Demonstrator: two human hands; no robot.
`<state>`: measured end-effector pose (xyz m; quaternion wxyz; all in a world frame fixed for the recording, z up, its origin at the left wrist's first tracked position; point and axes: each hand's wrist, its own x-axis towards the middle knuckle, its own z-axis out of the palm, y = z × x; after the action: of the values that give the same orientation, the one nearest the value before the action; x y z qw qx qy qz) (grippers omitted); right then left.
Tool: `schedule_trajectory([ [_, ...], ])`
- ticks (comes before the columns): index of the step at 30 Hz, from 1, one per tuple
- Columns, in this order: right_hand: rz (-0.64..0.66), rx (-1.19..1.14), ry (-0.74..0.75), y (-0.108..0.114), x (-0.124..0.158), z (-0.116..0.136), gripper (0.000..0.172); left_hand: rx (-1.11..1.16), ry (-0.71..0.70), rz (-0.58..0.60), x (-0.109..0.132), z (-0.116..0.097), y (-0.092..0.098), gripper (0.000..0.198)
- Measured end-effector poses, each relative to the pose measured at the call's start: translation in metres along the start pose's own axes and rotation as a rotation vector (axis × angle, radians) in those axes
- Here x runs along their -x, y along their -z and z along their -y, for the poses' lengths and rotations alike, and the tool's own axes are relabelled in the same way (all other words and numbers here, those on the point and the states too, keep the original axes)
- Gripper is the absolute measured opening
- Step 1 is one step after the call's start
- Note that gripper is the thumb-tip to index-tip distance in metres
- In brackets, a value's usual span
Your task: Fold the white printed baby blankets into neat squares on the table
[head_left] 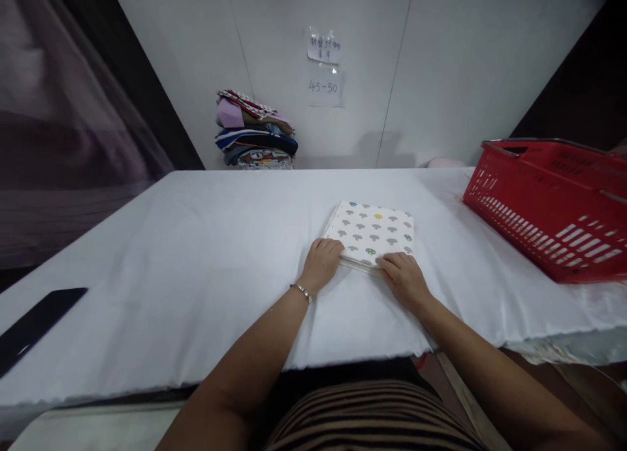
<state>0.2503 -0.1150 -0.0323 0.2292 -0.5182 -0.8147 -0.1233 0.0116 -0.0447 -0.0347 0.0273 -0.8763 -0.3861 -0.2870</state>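
A folded white cloth (pixel 376 232) printed with grey, green, blue and yellow mushrooms lies flat on the white-covered table (pixel 206 261). Its layers show along the left and near edges. My left hand (pixel 321 265), with a bracelet at the wrist, grips the near left corner, fingers curled over the top. At the near right edge, my right hand (pixel 404 278) also has its fingers on the cloth, closed over the edge. Both thumbs are mostly hidden.
A red plastic basket (pixel 553 209) stands on the right of the table. Folded fabrics (pixel 257 134) are piled at the back by the white wall (pixel 441 65). A dark flat object (pixel 39 320) lies at the left edge. Paper notes (pixel 326 88) hang on the wall.
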Motion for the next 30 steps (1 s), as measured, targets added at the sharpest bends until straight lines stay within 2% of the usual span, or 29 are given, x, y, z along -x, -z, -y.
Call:
schedule_trajectory([
  [5,-0.043,-0.007,0.029,-0.005,0.0,-0.001,0.027,-0.033,-0.019,-0.08,0.001,0.009,0.0,0.03],
  [11,-0.071,0.014,0.054,-0.017,0.004,0.002,0.035,-0.038,0.047,-0.052,0.003,0.013,-0.003,0.03],
  [15,-0.065,0.01,0.054,-0.015,0.006,0.004,0.04,-0.012,0.069,-0.05,0.006,0.013,-0.005,0.032],
  [21,-0.006,-0.039,0.038,0.001,-0.004,0.001,0.035,0.05,0.125,-0.063,0.011,0.017,-0.009,0.038],
  [25,0.101,0.011,-0.001,-0.008,-0.009,-0.002,0.049,0.071,0.173,-0.04,0.011,0.014,-0.006,0.04],
  [30,0.197,0.0,-0.028,-0.017,-0.005,-0.001,0.052,0.114,0.29,0.005,0.009,0.007,0.006,0.042],
])
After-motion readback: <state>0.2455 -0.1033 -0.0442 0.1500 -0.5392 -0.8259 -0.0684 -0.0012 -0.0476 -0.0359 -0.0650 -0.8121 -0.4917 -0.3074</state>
